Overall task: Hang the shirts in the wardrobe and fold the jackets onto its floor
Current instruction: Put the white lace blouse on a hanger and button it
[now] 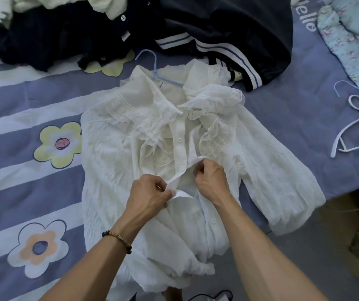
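At the near edge of the bed [11,101], the hem of the white blouse [113,153] spills over the side toward the person. Both hands work at its button strip. The left hand [150,196] pinches the left flap of the placket between thumb and fingers; the right hand [210,179] has its fingers curled round the facing edge, just beside a button [182,168]. They seem to be fastening or undoing it; which one I cannot tell.

The cloth is thin and crinkled, so a hard tug could strain the stitching or pop a button. The ruffles [213,131] sit close to the placket and could get caught under it, leaving the front puckered. With so much hem hanging off the near edge, the blouse could also slide down if the hands let go together.

Further up, a blue hanger [155,68] sits in the collar, its hook lying flat on the bed. If the blouse is lifted by the fabric and not the hook, a shoulder may slip off the hanger.

Toward the far edge lies a dark jacket [228,22] with striped trim, its cuff touching the blouse's far shoulder, so it may drag along. Spare hangers [352,135] lie tangled at the right edge.
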A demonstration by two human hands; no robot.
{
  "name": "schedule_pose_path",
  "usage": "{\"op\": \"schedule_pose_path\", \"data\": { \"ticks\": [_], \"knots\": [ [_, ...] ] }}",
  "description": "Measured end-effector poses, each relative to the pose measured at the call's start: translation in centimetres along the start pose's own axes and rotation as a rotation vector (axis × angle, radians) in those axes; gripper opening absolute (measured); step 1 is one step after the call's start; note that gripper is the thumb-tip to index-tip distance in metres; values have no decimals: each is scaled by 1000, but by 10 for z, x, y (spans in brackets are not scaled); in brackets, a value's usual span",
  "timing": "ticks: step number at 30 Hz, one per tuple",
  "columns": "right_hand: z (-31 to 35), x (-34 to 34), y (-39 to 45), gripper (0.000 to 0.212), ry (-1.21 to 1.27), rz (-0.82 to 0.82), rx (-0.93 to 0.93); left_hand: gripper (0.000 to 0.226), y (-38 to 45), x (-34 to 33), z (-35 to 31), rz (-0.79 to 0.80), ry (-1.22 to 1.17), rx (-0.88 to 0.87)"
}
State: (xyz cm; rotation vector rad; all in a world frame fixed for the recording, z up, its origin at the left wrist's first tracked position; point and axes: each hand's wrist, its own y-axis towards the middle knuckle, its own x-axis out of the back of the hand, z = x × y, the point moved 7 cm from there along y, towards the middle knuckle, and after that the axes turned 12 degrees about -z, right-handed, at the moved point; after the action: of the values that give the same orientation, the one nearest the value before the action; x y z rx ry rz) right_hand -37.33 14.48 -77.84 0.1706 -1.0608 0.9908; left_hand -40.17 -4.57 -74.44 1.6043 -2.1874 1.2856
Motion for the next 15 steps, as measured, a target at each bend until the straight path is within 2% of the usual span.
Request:
{"op": "schedule_pose_path", "data": {
  "ticks": [4,9,13,15],
  "knots": [
    [-2,15,-23,9,230,124,-143,15,-11,-11,-14,40,-120,14],
    [1,42,-55,10,436,262,-202,20,-29,-27,-30,13,-274,41],
    [-6,69,-58,3,512,22,-174,13,-45,-39,-30,11,-386,113],
    [-9,73,-60,9,535,-58,-150,11,-50,-42,-29,-8,-422,147]
  ]
}}
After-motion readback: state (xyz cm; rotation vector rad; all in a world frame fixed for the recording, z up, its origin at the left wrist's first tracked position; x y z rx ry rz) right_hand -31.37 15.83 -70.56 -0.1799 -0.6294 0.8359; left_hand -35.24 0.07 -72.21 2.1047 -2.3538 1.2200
